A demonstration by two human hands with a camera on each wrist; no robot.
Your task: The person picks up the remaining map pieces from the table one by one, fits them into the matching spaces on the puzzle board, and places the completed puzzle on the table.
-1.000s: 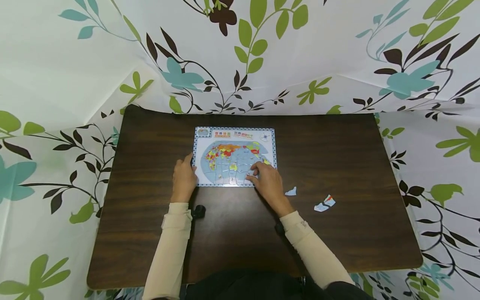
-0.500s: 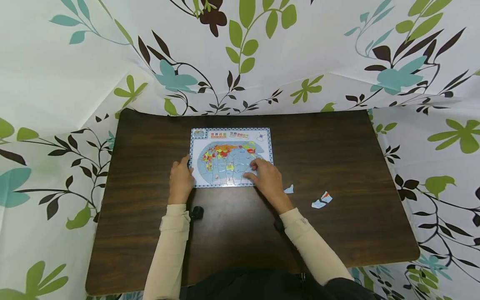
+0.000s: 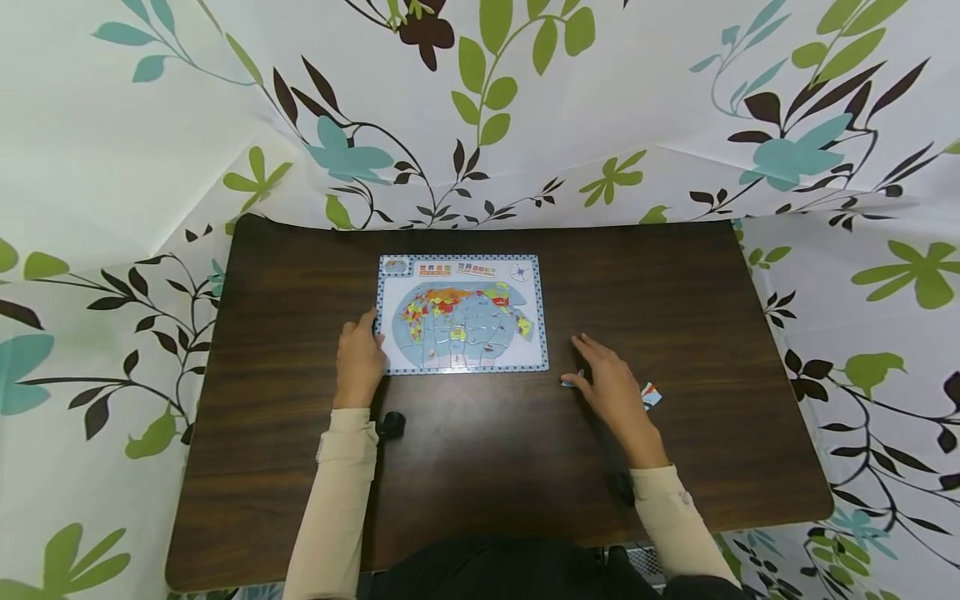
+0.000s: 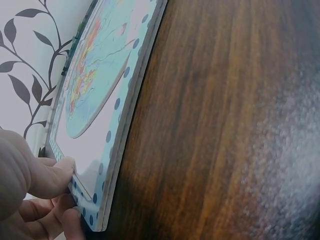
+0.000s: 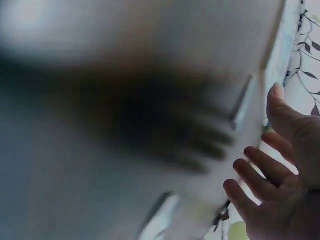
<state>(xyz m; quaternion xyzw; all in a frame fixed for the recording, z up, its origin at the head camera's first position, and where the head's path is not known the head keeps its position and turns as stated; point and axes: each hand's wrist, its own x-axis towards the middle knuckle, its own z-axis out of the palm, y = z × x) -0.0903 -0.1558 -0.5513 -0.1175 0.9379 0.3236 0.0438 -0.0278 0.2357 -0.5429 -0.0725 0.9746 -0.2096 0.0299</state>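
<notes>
A world map jigsaw puzzle board (image 3: 510,272) lies flat on the table, with a blue-spotted border. Bare white backing shows at the lower right of its map. My left hand (image 3: 358,360) grips its left edge; in the left wrist view the thumb (image 4: 57,175) is on top and fingers curl at the edge. My right hand (image 3: 615,387) hovers right of the board, fingers relaxed and apart. A small puzzle piece (image 3: 568,383) lies by its thumb, partly covered. Another piece (image 3: 651,395) shows beyond the hand's right side, partly hidden. In the right wrist view, nothing is in the right hand (image 5: 280,175).
The dark wood-grain table (image 3: 300,283) spreads around the board. A white curtain with leaf prints (image 3: 540,200) hangs behind the table and at its sides. A black wrist device (image 3: 392,425) sits at the left cuff.
My right hand has left the board's lower right and moved right, over the loose pieces. The map's lower right part is uncovered. My left hand stays at the board's edge.
</notes>
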